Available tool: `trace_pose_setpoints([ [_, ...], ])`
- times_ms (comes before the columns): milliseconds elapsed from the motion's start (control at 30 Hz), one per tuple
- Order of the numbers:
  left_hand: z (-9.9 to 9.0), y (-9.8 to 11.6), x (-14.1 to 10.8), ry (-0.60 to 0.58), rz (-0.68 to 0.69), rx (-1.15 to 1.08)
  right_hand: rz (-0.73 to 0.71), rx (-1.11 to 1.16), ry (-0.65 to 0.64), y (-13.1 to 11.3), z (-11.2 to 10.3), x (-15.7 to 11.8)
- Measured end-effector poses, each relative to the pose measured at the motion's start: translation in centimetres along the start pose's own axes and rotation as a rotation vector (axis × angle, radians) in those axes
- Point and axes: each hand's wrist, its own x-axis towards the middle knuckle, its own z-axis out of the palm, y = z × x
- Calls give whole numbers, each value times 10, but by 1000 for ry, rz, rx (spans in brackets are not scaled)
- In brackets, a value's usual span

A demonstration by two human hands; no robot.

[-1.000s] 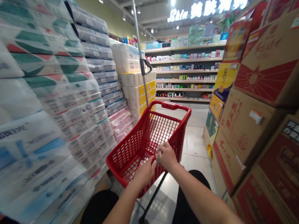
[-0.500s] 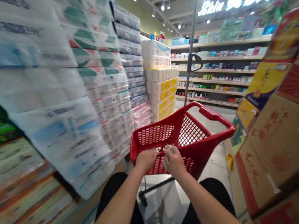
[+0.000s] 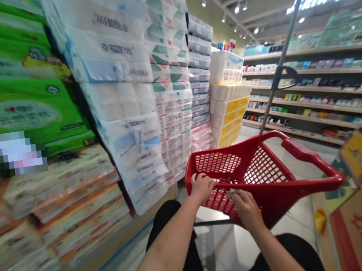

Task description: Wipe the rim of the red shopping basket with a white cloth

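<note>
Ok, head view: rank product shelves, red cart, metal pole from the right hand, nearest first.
From the right hand:
1. Red cart: right at the hand, its side directly in front.
2. Metal pole: ahead and to the right, rising behind the cart.
3. Product shelves: background right, behind the pole.

Red cart (image 3: 277, 198), 2 hands (image 3: 202, 187) (image 3: 248, 209) — 1 holding wad (image 3: 231, 196)

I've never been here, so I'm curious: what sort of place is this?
Probably a supermarket or similar shop: there's a red shopping cart, tall stacks of wrapped paper rolls and shelves lined with small products.
</note>
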Motion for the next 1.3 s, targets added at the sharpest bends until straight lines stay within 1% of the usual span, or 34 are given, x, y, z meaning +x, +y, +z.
trace_pose_setpoints([
  [100,-6,2,-2,-31,-22,-14,76,15,33,14,-6,-11],
  [167,-12,3,-1,-61,-53,7,147,18,100,22,-9,-17],
  [233,-17,4,3,-107,-97,35,208,25,158,25,-11,-18],
  [300,-19,9,11,-143,-134,38,202,67,144,21,-14,-13],
  [367,-14,18,19,-168,-153,36,167,129,75,15,-16,-4],
  [400,-10,23,23,-164,-155,32,191,143,68,13,-16,1],
  [433,-6,29,26,-159,-147,23,235,148,88,11,-15,6],
  [567,12,47,30,-117,-88,34,451,111,214,12,-10,13],
  [600,15,49,30,-97,-71,44,468,107,218,13,-8,13],
  [700,19,50,31,-51,-69,60,420,167,159,18,-6,10],
  [733,19,49,32,-42,-76,63,435,177,160,21,-6,9],
  [867,18,49,35,-25,-87,66,653,114,287,31,-5,4],
  [900,19,49,36,-22,-89,67,665,108,294,31,-5,5],
  [933,19,49,36,-18,-91,68,643,118,280,29,-3,6],
  [1033,22,48,37,-16,-86,77,508,197,183,20,0,14],
  [1067,22,48,37,-23,-84,79,485,218,162,17,0,17],
  [1133,23,47,36,-33,-76,80,505,223,171,15,-2,20],
  [1233,23,46,37,-21,-69,80,598,170,219,16,-5,20],
  [1300,23,46,38,-18,-68,86,578,168,198,15,-6,21],
])
